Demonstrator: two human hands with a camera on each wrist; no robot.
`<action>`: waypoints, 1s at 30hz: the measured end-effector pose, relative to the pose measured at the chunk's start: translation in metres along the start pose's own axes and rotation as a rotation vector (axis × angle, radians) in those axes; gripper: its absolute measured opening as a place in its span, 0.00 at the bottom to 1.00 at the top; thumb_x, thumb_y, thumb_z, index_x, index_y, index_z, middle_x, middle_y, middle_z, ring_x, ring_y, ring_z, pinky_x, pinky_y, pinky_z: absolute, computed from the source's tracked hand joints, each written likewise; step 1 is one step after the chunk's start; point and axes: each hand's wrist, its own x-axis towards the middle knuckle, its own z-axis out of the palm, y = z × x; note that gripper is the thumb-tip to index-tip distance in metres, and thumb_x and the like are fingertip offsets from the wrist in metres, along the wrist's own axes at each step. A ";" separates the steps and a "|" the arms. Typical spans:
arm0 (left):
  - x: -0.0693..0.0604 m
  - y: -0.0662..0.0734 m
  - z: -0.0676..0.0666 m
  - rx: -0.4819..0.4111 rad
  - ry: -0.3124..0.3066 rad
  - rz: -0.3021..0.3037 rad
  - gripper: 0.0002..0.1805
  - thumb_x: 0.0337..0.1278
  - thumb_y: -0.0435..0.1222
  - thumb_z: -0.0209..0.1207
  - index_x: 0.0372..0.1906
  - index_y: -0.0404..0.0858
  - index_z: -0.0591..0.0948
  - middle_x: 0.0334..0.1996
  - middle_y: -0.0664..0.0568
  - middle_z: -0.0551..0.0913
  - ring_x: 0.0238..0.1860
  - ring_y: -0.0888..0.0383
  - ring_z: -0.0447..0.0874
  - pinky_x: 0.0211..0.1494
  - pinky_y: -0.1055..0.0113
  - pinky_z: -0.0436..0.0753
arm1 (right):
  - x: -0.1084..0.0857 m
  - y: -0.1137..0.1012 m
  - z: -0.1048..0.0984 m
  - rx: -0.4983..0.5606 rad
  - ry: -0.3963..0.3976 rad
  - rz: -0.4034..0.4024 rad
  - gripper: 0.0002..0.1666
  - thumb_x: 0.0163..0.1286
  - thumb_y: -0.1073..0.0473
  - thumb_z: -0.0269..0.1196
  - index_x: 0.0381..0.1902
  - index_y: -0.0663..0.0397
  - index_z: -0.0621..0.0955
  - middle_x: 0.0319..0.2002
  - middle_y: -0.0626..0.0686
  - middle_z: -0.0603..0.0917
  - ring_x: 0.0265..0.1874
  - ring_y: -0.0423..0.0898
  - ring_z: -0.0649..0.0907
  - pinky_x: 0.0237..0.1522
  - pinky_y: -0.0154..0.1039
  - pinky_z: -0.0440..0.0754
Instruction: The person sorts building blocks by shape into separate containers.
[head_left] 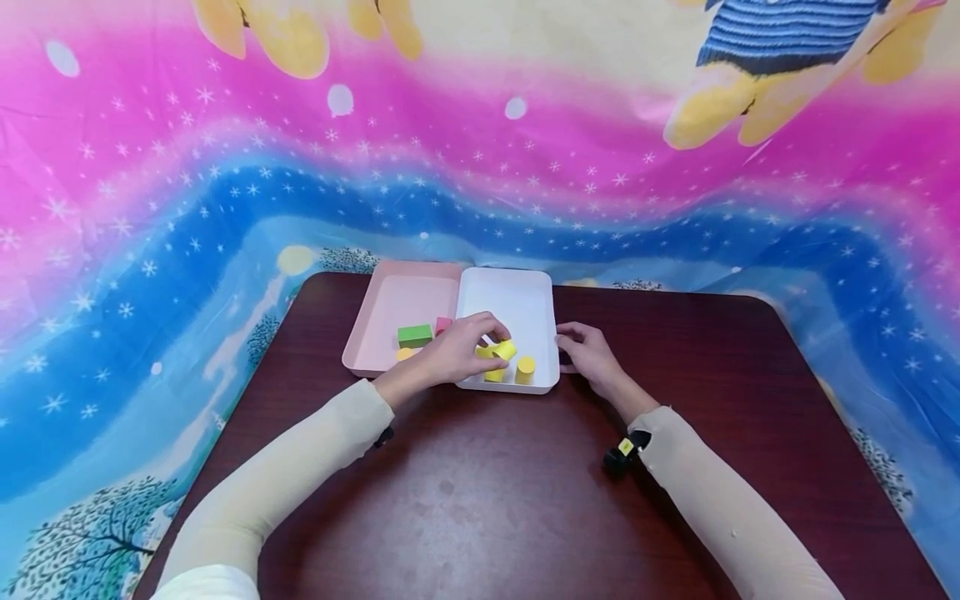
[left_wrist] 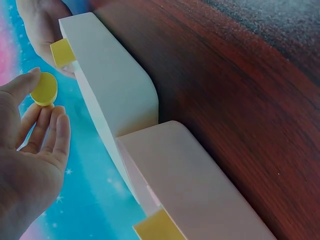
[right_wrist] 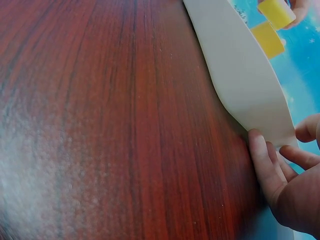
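My left hand (head_left: 453, 350) is over the near part of the white tray (head_left: 510, 296), pinching a yellow cylinder block (head_left: 506, 349) between thumb and fingertips. In the left wrist view the round face of that block (left_wrist: 45, 89) shows. Inside the tray, another yellow cylinder (head_left: 525, 369) stands upright near the front right corner. More yellow (head_left: 493, 376) shows beneath the left hand, partly covered. At the tray's right side, my right hand (head_left: 592, 358) grips the wall, with fingers (right_wrist: 265, 162) against the outside and a digit at the rim.
A pink tray (head_left: 416, 296) adjoins the white one on the left. It holds a green block (head_left: 415, 336), a red block (head_left: 443, 324) and an orange-yellow piece (head_left: 405, 354), partly hidden by the left arm. Both trays sit toward the back of a dark wooden table (head_left: 480, 500), before a patterned cloth.
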 end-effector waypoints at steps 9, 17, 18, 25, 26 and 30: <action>0.006 -0.005 0.005 -0.002 0.026 -0.021 0.21 0.60 0.40 0.77 0.55 0.41 0.84 0.51 0.55 0.83 0.55 0.56 0.83 0.62 0.61 0.85 | 0.001 -0.001 -0.001 -0.005 0.003 -0.004 0.23 0.84 0.59 0.57 0.71 0.61 0.76 0.62 0.65 0.79 0.52 0.55 0.85 0.43 0.47 0.91; 0.009 -0.006 0.011 -0.002 0.012 -0.042 0.22 0.59 0.40 0.77 0.56 0.41 0.84 0.51 0.54 0.83 0.54 0.56 0.84 0.62 0.63 0.84 | 0.001 0.000 -0.002 -0.011 0.002 -0.004 0.23 0.84 0.58 0.57 0.71 0.61 0.76 0.63 0.65 0.79 0.54 0.55 0.84 0.44 0.47 0.91; 0.009 -0.006 0.012 0.000 0.008 -0.045 0.22 0.60 0.41 0.77 0.56 0.41 0.84 0.51 0.54 0.83 0.54 0.56 0.83 0.62 0.63 0.84 | 0.001 0.000 -0.002 -0.014 0.003 -0.004 0.23 0.84 0.58 0.56 0.71 0.61 0.76 0.63 0.65 0.78 0.54 0.56 0.84 0.43 0.47 0.91; 0.011 -0.009 0.016 0.000 -0.006 -0.048 0.21 0.60 0.41 0.77 0.55 0.40 0.84 0.51 0.53 0.83 0.54 0.55 0.84 0.64 0.60 0.83 | 0.000 -0.001 -0.001 -0.013 -0.004 0.002 0.23 0.84 0.58 0.57 0.71 0.60 0.76 0.63 0.65 0.78 0.57 0.58 0.83 0.44 0.48 0.91; 0.011 -0.009 0.017 -0.003 -0.009 -0.049 0.21 0.60 0.41 0.77 0.55 0.39 0.84 0.50 0.53 0.83 0.54 0.55 0.84 0.64 0.60 0.83 | 0.000 0.000 -0.001 -0.015 -0.005 0.002 0.23 0.84 0.58 0.57 0.71 0.60 0.76 0.63 0.65 0.78 0.57 0.58 0.83 0.44 0.48 0.91; 0.011 -0.009 0.018 0.003 -0.028 -0.059 0.22 0.60 0.41 0.76 0.56 0.39 0.84 0.51 0.52 0.83 0.54 0.56 0.84 0.64 0.62 0.83 | 0.000 -0.001 -0.001 -0.016 -0.004 0.001 0.23 0.84 0.58 0.57 0.71 0.60 0.76 0.63 0.65 0.78 0.57 0.57 0.83 0.44 0.48 0.91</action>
